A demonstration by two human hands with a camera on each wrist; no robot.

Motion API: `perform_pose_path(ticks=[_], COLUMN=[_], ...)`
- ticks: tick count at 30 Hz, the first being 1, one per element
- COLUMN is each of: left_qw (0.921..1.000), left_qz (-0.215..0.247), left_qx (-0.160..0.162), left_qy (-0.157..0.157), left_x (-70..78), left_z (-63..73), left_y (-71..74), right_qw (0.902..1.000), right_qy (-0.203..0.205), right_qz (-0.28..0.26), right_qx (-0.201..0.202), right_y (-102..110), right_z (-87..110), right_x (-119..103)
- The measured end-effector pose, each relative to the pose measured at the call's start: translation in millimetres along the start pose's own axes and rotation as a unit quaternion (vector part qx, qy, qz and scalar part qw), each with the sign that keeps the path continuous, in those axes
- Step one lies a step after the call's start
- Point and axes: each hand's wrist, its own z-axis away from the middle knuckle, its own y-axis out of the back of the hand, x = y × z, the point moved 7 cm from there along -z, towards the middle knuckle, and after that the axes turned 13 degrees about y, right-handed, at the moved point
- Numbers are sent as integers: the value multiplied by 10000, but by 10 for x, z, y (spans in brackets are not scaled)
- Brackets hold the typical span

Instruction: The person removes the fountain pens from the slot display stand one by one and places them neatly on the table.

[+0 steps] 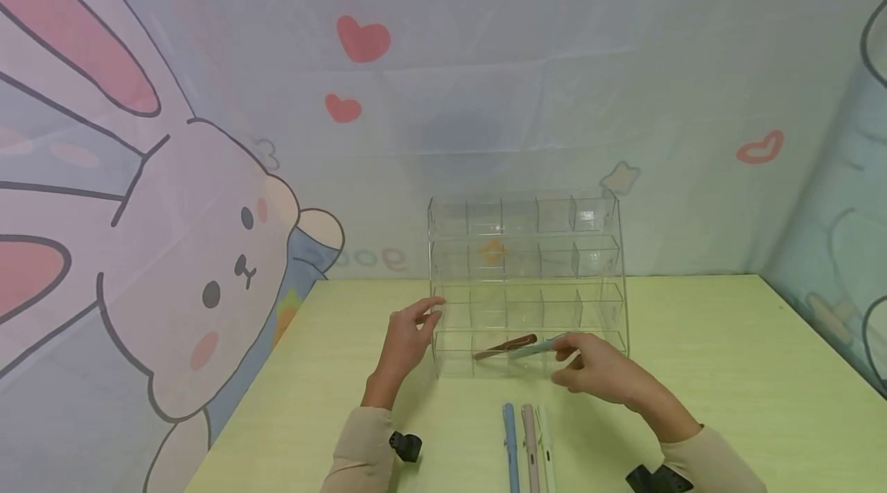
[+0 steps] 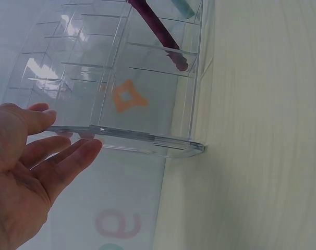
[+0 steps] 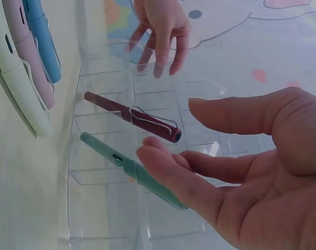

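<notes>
Two slender pens [image 3: 132,115] slant inside a clear, tiered plastic rack [image 1: 524,314].

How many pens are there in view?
5: a dark red pen and a teal pen in the bottom row of the clear organizer; a blue pen, a pink pen and a pale green pen on the table in front.

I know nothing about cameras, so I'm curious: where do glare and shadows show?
Head view: a glint at the upper right of the clear rack, and a soft shadow on the table below the right hand; left wrist view: bright glare patches on the rack; right wrist view: fainter glare on it.
</notes>
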Motion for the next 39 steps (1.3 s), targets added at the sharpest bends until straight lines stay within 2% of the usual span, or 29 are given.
perform_pose_path(ticks=[8, 16, 23, 28, 32, 35, 39], left_qw=[10000, 10000, 10000, 10000, 10000, 10000, 10000], left_qz=[-6, 51, 56, 38, 56, 37, 72], left_qx=[-36, -41, 3, 13, -5, 9, -34], left_qy=[8, -15, 4, -4, -12, -24, 14], left_x=[-9, -17, -26, -24, -8, 5, -12], left_z=[-8, -23, -21, -19, -16, -15, -13], left_y=[-6, -14, -9, -6, -4, 0, -2], right_qw=[9973, 9896, 9758, 9569, 9432, 9376, 9348], right_qy=[377, 1022, 1435, 1943, 2131, 2190, 2215], right_qz=[581, 718, 955, 1348, 1746, 1913, 1989], right_qx=[243, 720, 1345, 1688, 1856, 1906, 1938], right_y=[66, 121, 207, 245, 263, 269, 266], right_z=[-20, -58, -59, -67, -71, -83, -106], right_x=[-62, -137, -183, -213, -190, -132, -35])
